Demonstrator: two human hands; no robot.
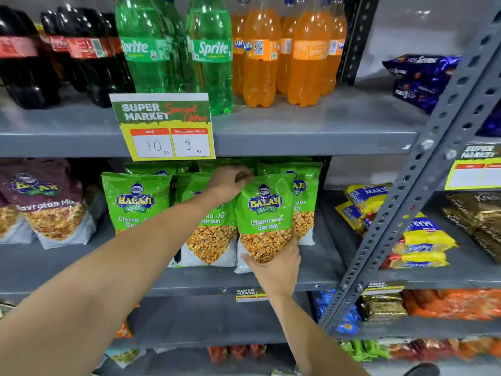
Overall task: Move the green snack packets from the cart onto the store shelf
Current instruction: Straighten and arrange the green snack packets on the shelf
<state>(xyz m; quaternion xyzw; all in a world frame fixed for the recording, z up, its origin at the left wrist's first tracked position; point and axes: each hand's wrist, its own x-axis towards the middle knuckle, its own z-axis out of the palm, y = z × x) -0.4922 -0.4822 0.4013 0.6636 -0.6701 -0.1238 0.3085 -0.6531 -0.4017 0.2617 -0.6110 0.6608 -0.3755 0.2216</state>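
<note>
With your left hand (230, 183) pinching the top edge and right hand (276, 263) cupped under the glossy green foil snack packet (264, 221), stand it upright on the grey metal shelf (320, 256) beside its row, then release.

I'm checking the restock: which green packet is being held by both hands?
The frontmost green packet, right of centre: left hand pinches its top, right hand cups its bottom.
</note>
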